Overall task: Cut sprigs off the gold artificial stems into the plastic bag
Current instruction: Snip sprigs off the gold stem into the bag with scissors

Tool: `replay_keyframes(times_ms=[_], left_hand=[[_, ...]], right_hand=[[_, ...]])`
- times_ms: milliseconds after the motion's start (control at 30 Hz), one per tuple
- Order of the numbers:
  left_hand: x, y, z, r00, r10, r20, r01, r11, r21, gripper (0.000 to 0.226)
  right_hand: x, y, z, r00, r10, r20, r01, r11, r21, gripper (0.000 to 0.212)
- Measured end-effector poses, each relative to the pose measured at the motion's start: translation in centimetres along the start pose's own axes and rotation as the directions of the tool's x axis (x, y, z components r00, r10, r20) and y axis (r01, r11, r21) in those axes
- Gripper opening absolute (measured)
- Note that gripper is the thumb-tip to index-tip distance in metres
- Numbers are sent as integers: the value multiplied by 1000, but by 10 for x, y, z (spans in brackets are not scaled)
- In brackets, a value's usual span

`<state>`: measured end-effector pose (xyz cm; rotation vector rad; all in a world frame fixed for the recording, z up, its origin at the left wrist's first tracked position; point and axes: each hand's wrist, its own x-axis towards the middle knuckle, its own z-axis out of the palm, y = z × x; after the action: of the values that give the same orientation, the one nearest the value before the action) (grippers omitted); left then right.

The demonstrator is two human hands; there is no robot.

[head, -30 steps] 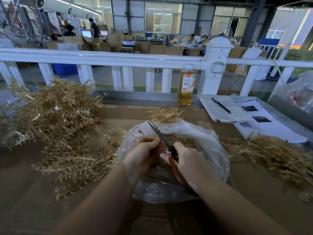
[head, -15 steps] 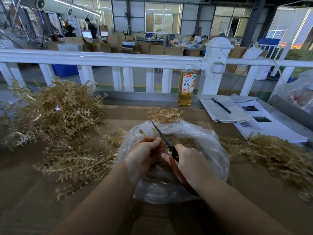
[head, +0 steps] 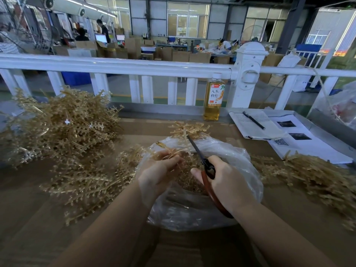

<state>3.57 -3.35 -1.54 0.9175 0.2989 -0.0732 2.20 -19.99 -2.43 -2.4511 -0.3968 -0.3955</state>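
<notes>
Over the open plastic bag, the left hand pinches a gold stem. The right hand grips red-handled scissors, blades together against it. Uncut stems lie piled at left.

A white railing with a thick post was seen across the upper frame, behind it a grey-walled workshop where stacked cardboard boxes, large windows and ceiling strip lights at upper left were visible.
</notes>
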Motion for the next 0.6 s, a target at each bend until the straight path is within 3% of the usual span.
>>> replay_keyframes(times_ms=[167, 300, 433, 600], left_hand=[[-1, 2, -4, 1000, -4, -3, 3, 998, -56, 20], [-2, 3, -4, 998, 32, -63, -32, 999, -4, 22], [-1, 4, -4, 990, 32, -137, -33, 999, -10, 18], [-2, 3, -4, 994, 43, -98, -46, 998, -32, 28]], right_hand=[[-1, 2, 0, 997, 49, 56, -50, 999, 6, 32], [-1, 2, -2, 999, 32, 32, -32, 999, 12, 30], [-4, -4, -4, 998, -58, -14, 59, 997, 49, 25], [-7, -8, -4, 979, -202, 19, 202, 979, -3, 24]])
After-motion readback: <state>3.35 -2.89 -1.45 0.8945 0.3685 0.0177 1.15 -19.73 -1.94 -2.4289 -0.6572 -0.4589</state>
